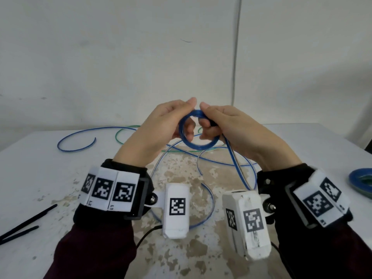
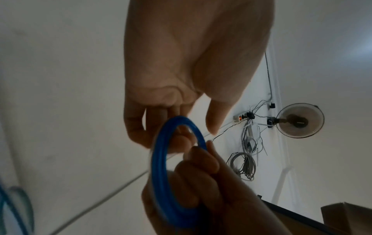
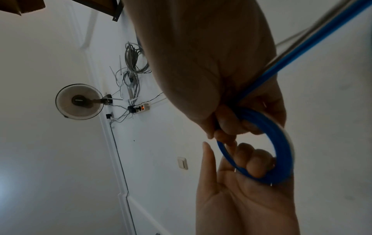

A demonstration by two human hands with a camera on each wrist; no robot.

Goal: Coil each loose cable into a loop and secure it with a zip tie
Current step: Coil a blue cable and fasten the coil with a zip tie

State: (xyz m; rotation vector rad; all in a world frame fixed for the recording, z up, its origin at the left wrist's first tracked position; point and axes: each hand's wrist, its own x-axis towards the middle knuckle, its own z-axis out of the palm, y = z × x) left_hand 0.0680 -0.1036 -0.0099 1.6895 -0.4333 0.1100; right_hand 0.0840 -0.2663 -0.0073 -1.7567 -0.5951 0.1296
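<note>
While both hands hang above the table (image 1: 50, 158), I've got the blue coil (image 1: 198, 128) held up between them, well clear of the surface. My left hand (image 1: 161, 125) has its fingers (image 3: 255, 160) curled through the ring from the 9 o'clock side, hooking the rim, and the thumb (image 1: 190, 103) sits up at 12 o'clock on top of the coil. My right hand (image 1: 231, 125) grips the 3 o'clock side, fingers (image 2: 201, 160) folded tight round the bundled turns, thumb tip close to the left thumb at the top (the two look close to touching, though I can't tell for sure). Both hands are closed on the coil, neither slack.

From under the right palm the loose tail (image 1: 236, 160) of the same blue cable drops toward 5 o'clock and runs down to the table near my right wrist. More blue cable (image 1: 76, 137) sprawls across the tabletop behind and below the hands, with a green cable (image 1: 118, 135) looping out at about 10 o'clock. Two black zip ties (image 1: 26, 220) lie at 8 o'clock by the left sleeve. At 3 o'clock, at the frame edge, sits a finished coil (image 1: 362, 181) of blue and green.
</note>
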